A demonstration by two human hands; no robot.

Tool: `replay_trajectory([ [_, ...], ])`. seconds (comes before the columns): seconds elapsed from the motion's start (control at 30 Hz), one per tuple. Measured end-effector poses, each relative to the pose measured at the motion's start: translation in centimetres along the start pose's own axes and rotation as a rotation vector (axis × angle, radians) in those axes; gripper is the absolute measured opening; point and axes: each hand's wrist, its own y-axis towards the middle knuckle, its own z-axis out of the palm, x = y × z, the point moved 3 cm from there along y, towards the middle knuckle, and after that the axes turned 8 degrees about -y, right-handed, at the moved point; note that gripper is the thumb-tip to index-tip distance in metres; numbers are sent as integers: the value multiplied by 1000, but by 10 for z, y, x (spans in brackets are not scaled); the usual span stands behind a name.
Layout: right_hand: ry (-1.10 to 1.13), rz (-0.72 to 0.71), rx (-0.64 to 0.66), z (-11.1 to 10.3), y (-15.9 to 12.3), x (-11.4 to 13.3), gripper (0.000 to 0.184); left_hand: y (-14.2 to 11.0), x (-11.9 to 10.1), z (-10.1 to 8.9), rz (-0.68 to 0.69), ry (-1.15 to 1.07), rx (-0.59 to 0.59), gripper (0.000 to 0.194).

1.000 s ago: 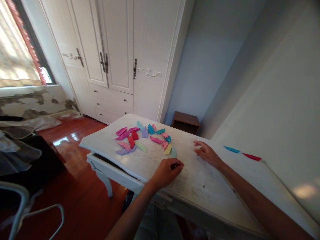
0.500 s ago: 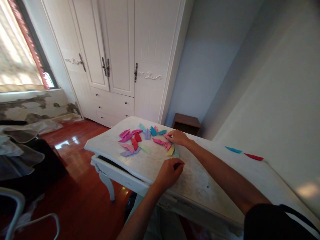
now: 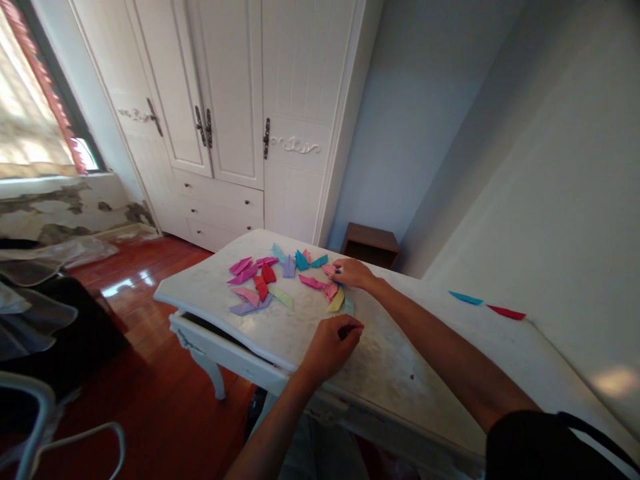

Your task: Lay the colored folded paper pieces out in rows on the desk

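Folded paper pieces in several colours lie in a loose ring on the white table [image 3: 385, 347]. At the ring's right side, my right hand [image 3: 354, 275] has its fingers closed on a pink folded paper piece [image 3: 329, 269]. Just below it are a magenta piece [image 3: 312, 283], another pink piece [image 3: 331, 291], a yellow piece [image 3: 337, 300] and a pale green piece [image 3: 349, 306]. My left hand [image 3: 331, 350] rests at the table's near side, below the pale green piece. Its fingers are curled to the thumb, and nothing shows in them.
A blue paper piece [image 3: 465, 298] and a red one [image 3: 506, 312] lie by the wall at the right. The table's drawer [image 3: 225, 343] is slightly open. Behind stand a white wardrobe [image 3: 300, 87] and a small brown cabinet [image 3: 373, 235].
The view has shifted slightly, so the table and papers sit a little further left. Both hands keep nearly the same places and poses.
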Motion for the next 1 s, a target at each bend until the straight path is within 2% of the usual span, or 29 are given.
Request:
replay_trajectory([
  [0.1,29,-18,-35,3,0,3,25,1,1,0,-24,-52,1,24],
  [0.2,64,-42,-91,1,-4,5,28,2,1,1,-32,-89,4,25],
  [0.37,124,-92,-180,-12,-14,4,37,2,1,-1,-81,-141,-2,27],
  [0.47,188,-112,-239,-23,-30,3,42,3,3,-1,-112,-206,-13,28],
  [0.53,280,-141,-282,-28,-46,2,45,4,5,-3,-133,-262,-72,30],
  [0.63,379,-220,-326,-33,-74,3,45,5,6,-9,-125,-345,-253,38],
  [0.73,356,-325,-302,-37,-100,6,42,6,3,-15,-108,-398,-421,54],
  [0.8,348,-372,-262,-39,-113,8,41,7,2,-17,-129,-418,-463,64],
  [0.9,376,-408,-226,-44,-127,9,42,7,2,-15,-136,-426,-423,65],
  [1.0,440,-434,-197,-45,-135,9,47,7,2,-13,-114,-424,-332,45],
])
